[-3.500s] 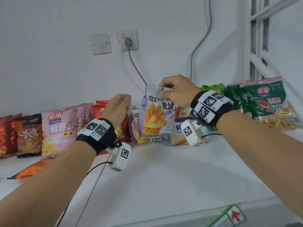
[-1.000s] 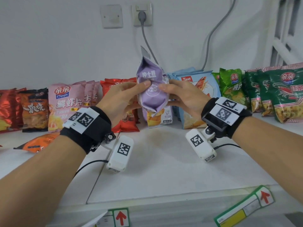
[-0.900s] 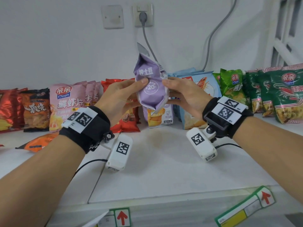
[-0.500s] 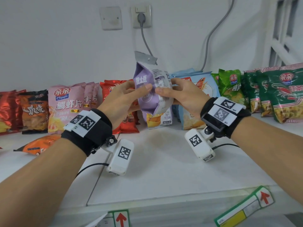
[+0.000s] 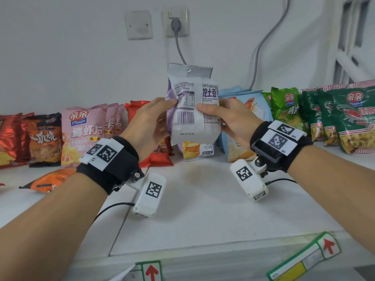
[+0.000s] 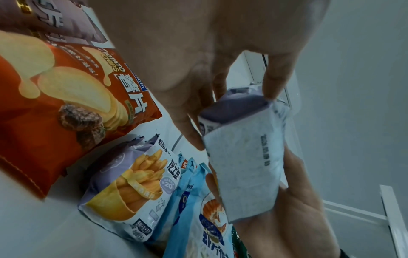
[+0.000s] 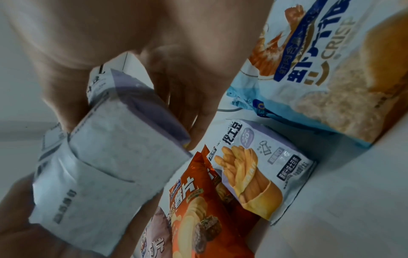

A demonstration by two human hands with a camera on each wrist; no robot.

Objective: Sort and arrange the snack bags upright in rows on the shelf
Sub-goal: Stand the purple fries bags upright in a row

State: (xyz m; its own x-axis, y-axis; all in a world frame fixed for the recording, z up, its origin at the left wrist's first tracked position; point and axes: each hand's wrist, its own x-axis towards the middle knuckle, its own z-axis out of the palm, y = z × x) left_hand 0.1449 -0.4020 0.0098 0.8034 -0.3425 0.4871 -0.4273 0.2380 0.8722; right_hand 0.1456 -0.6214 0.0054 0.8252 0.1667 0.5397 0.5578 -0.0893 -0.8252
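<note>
I hold a purple-and-white potato-stick bag (image 5: 190,110) upright in the air above the white shelf (image 5: 203,209), its printed back with the barcode facing me. My left hand (image 5: 156,118) grips its left edge, thumb on the back panel. My right hand (image 5: 221,116) grips its right edge the same way. The left wrist view shows the bag's bottom (image 6: 245,167), and so does the right wrist view (image 7: 99,167). A matching potato-stick bag (image 5: 197,151) stands behind and below it against the wall.
Along the wall stand red bags (image 5: 12,138), pink prawn-cracker bags (image 5: 85,134), red chip bags (image 5: 160,155), light-blue shrimp-crisp bags (image 5: 243,122) and green bags (image 5: 349,118). An orange bag (image 5: 48,179) lies flat at the left. A grey cable (image 5: 178,45) hangs from the socket.
Between both hands the bag has turned about its upright axis: its purple front faced me a second ago, now its white back does. Both hands stay at its sides.
</note>
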